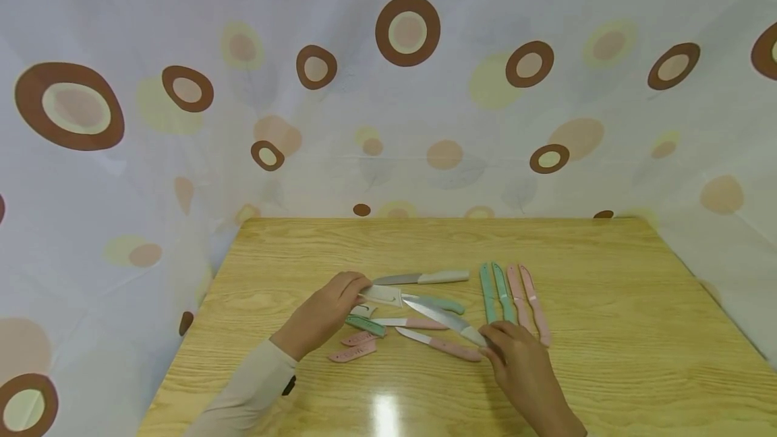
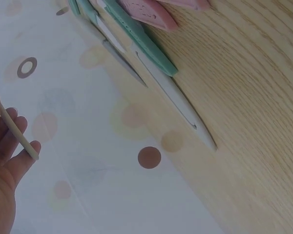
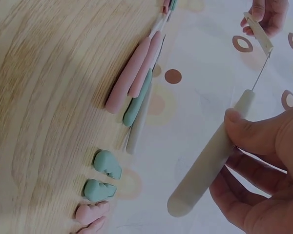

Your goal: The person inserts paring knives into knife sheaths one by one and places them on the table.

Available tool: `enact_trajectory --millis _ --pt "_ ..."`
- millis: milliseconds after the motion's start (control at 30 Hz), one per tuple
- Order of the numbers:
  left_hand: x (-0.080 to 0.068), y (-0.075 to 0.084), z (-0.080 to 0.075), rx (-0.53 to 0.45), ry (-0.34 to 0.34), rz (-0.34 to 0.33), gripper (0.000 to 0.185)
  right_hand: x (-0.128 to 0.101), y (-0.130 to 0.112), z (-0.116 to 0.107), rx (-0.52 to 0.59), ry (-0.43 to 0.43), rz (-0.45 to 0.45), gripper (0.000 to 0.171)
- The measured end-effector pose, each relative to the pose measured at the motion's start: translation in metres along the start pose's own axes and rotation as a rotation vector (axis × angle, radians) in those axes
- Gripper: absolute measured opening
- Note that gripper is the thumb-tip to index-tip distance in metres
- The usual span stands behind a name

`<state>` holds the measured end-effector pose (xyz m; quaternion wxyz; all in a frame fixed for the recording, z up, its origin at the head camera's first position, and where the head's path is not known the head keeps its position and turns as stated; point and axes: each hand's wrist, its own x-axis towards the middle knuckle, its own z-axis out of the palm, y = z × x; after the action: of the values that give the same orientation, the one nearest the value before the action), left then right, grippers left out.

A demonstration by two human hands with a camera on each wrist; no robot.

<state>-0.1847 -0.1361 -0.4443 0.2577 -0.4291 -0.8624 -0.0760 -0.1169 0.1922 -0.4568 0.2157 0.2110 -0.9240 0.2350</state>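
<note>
- Sheathing looks to be the step in hand: the right hand (image 1: 527, 371) is curled round the pale handle of a knife (image 1: 442, 315), and the left hand (image 1: 328, 312) pinches a whitish blade cover (image 1: 382, 295)
- Blade tip and cover mouth sit close, held just above the wooden table (image 1: 607, 369)
- Next move, I judge, calls for lining the tip up with the cover's slot; other knives (image 1: 512, 299) lie beside
</note>
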Motion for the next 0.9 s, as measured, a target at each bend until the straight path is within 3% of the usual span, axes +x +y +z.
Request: enact_trajectory --millis 167,400,467,633,767,900 --pt "-0.001 0.001 0.001 0.035 0.000 0.017 0.029 0.001 0.000 -0.001 -0.046 0.012 -0.041 0.031" --pt "-0.002 0.004 0.001 -0.082 -0.024 0.044 0.052 0.001 0.001 -0.001 -0.137 0.012 -0.088 0.029" --pt "-0.002 0.007 0.001 -0.053 -0.030 0.062 0.054 0.002 0.001 0.000 -0.152 0.020 -0.120 0.030" --pt "0.001 0.014 0.005 0.035 -0.024 0.077 0.045 0.003 -0.001 0.005 -0.156 0.059 -0.173 0.031" --pt "0.002 0.015 0.008 0.027 -0.015 0.065 0.028 0.003 -0.003 0.007 -0.150 0.080 -0.183 0.032" --pt "0.002 0.016 0.008 0.023 -0.032 0.059 0.027 0.004 -0.004 0.007 -0.169 0.062 -0.202 0.037"
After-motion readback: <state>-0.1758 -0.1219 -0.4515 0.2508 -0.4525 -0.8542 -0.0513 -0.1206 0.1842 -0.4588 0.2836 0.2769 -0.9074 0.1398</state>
